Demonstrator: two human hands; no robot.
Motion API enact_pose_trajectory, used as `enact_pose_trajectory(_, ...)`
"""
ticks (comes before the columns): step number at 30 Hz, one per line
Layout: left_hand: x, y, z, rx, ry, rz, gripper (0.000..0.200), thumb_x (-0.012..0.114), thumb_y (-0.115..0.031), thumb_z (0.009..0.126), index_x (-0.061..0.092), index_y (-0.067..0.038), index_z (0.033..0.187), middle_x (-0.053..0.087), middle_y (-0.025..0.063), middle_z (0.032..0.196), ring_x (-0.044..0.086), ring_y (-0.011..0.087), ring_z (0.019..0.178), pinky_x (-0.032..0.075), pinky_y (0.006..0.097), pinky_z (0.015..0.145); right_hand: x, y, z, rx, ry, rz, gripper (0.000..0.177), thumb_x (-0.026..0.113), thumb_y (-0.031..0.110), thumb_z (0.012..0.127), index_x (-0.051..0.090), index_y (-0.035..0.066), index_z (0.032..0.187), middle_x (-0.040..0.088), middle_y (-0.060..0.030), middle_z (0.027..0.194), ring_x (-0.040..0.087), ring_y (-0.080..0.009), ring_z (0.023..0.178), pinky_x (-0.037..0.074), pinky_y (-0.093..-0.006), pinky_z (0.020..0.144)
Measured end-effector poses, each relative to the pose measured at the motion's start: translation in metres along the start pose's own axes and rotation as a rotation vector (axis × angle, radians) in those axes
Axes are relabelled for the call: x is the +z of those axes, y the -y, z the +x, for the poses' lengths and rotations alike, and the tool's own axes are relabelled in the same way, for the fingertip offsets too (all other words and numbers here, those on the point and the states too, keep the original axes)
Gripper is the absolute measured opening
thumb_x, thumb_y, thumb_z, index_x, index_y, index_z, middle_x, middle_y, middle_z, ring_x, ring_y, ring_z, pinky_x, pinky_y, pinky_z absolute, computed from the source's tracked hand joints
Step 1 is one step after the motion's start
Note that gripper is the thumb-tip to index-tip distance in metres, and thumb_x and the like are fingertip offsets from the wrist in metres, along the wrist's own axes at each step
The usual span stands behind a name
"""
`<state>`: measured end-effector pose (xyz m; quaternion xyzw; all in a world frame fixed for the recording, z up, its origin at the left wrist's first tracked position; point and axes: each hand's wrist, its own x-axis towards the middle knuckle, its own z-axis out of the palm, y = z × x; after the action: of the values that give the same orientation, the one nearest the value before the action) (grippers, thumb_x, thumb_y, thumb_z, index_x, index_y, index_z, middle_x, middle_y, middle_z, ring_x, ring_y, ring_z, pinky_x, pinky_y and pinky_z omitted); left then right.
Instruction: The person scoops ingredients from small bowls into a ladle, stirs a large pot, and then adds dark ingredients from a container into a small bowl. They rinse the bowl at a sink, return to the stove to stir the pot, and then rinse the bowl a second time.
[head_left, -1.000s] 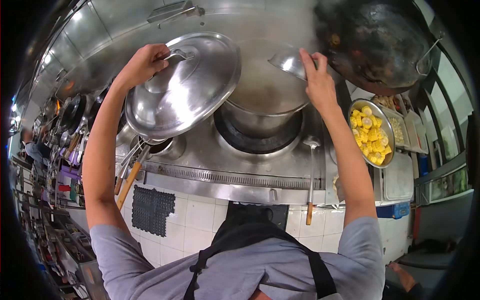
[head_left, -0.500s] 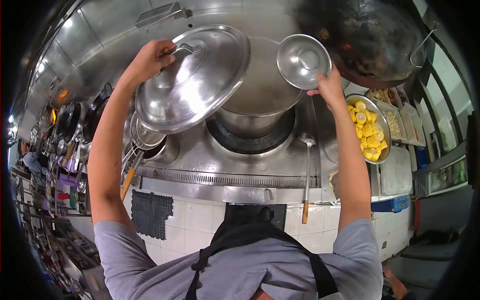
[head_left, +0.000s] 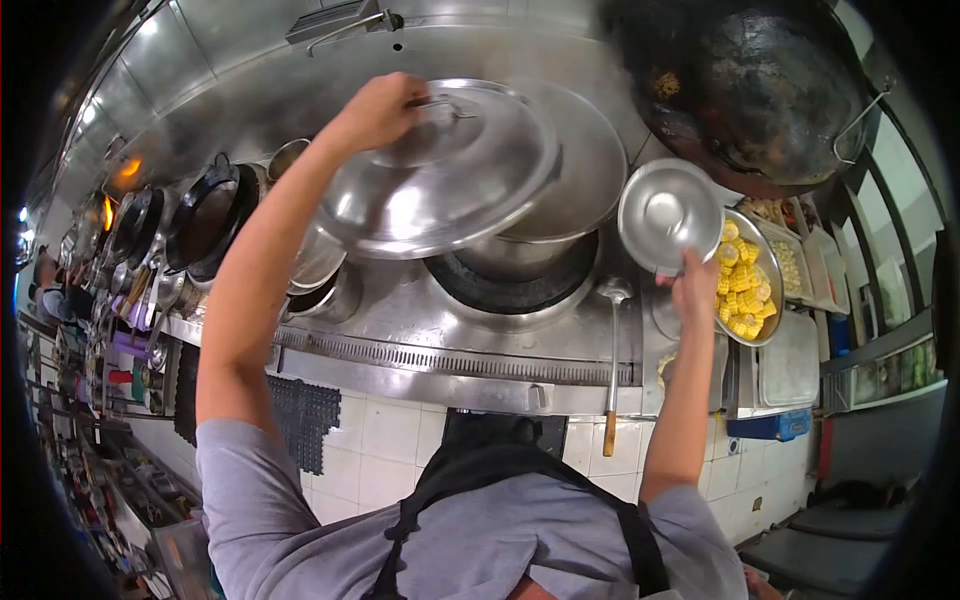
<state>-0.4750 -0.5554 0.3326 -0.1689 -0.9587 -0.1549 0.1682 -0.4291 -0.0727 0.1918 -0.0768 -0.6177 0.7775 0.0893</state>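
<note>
My left hand (head_left: 385, 112) grips the handle of a big steel pot lid (head_left: 440, 190), which is tilted over the left part of a large steel pot (head_left: 585, 180). Pale steam rises from the uncovered right side; the pot's contents are hard to make out. The pot stands on a black burner ring (head_left: 515, 285). In my right hand (head_left: 692, 285) is a shallow steel bowl (head_left: 668, 215), held by its near rim with its shiny inside showing and nothing visible in it. Just right of that bowl, a larger steel bowl (head_left: 775, 255) holds cut corn pieces (head_left: 742, 285).
A ladle (head_left: 613, 370) with a wooden handle lies on the counter front. A blackened wok (head_left: 750, 90) stands at the back right. Trays of ingredients (head_left: 790, 255) line the right side. Dark pans (head_left: 205, 220) stand left, where another person (head_left: 52, 290) is far off.
My left hand has swung the lid rightward, so it covers more of the pot. My right hand has drawn the shallow bowl right and nearer, away from the pot.
</note>
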Motion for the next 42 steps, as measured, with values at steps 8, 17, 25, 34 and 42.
enact_pose_trajectory(8, 0.081, -0.074, 0.085, 0.019, 0.041, 0.162, 0.020, 0.071, -0.019, 0.082, 0.072, -0.009, 0.099, 0.072, 0.0148, 0.097, 0.067, 0.0358, 0.097, 0.050, 0.0479, 0.084, -0.108, -0.124, -0.154, 0.434, -0.126, -0.067, 0.029, 0.056, 0.006, 0.092, 0.052, -0.001, 0.120, 0.068, -0.0168, 0.098, 0.069, -0.0266, 0.066, 0.048, -0.0362, 0.035)
enact_pose_trajectory(17, 0.115, -0.082, 0.108, 0.008, 0.066, 0.221, 0.020, 0.072, -0.021, 0.083, 0.071, -0.014, 0.102, 0.072, 0.0100, 0.102, 0.065, 0.0309, 0.107, 0.043, 0.0544, 0.092, -0.172, -0.128, -0.259, 0.524, -0.230, -0.043, 0.036, 0.054, 0.008, 0.092, 0.047, -0.006, 0.125, 0.067, -0.0193, 0.098, 0.069, -0.0274, 0.063, 0.055, -0.0335, 0.038)
enact_pose_trajectory(25, 0.122, -0.076, 0.100, 0.035, 0.061, 0.222, 0.022, 0.074, -0.026, 0.082, 0.070, -0.015, 0.101, 0.071, 0.0073, 0.105, 0.064, 0.0302, 0.108, 0.042, 0.0551, 0.093, -0.182, -0.129, -0.288, 0.503, -0.271, -0.101, 0.039, 0.050, 0.007, 0.092, 0.046, -0.008, 0.128, 0.067, -0.0221, 0.103, 0.071, -0.0276, 0.067, 0.058, -0.0317, 0.041)
enact_pose_trajectory(34, 0.139, -0.030, 0.124, 0.405, 0.060, 0.044, 0.037, 0.069, -0.027, 0.085, 0.068, -0.006, 0.116, 0.065, 0.0172, 0.114, 0.059, 0.0358, 0.113, 0.047, 0.0456, 0.096, -0.164, -0.126, -0.330, 0.478, -0.390, -0.133, 0.037, 0.054, 0.008, 0.094, 0.048, -0.011, 0.126, 0.068, -0.0201, 0.097, 0.070, -0.0262, 0.065, 0.057, -0.0344, 0.040)
enact_pose_trajectory(42, 0.050, -0.161, -0.007, 0.394, -0.275, -0.142, 0.020, 0.063, -0.009, 0.092, 0.069, -0.002, 0.110, 0.069, 0.0098, 0.108, 0.066, 0.0225, 0.097, 0.050, 0.0329, 0.086, -0.158, -0.099, -0.386, 0.506, -0.439, -0.037, 0.043, 0.054, 0.014, 0.095, 0.047, -0.010, 0.130, 0.067, -0.0186, 0.100, 0.069, -0.0229, 0.070, 0.057, -0.0321, 0.046)
